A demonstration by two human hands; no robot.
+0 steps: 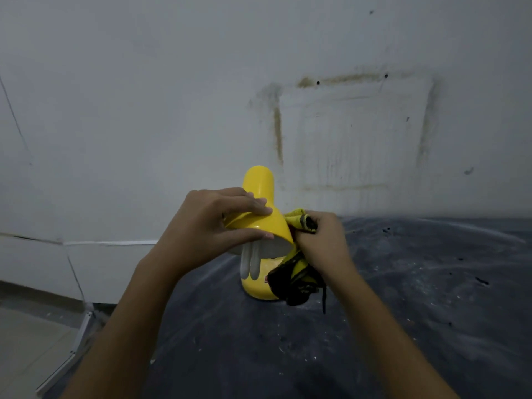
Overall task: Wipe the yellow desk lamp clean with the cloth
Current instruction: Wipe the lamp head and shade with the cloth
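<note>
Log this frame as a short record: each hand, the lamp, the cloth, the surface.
left hand: grips the lamp by its shade, from the left
right hand: holds a bunched cloth at the shade's right edge
lamp: yellow, base standing on the table, white bulb showing under the shade
cloth: yellow and black, loose end hanging beside the base
surface: dark table, dusty and speckled

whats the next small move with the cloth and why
Probably slide the cloth up the right side of the shade: the right hand grips it bunched against that side, while the left hand steadies the shade.
</note>
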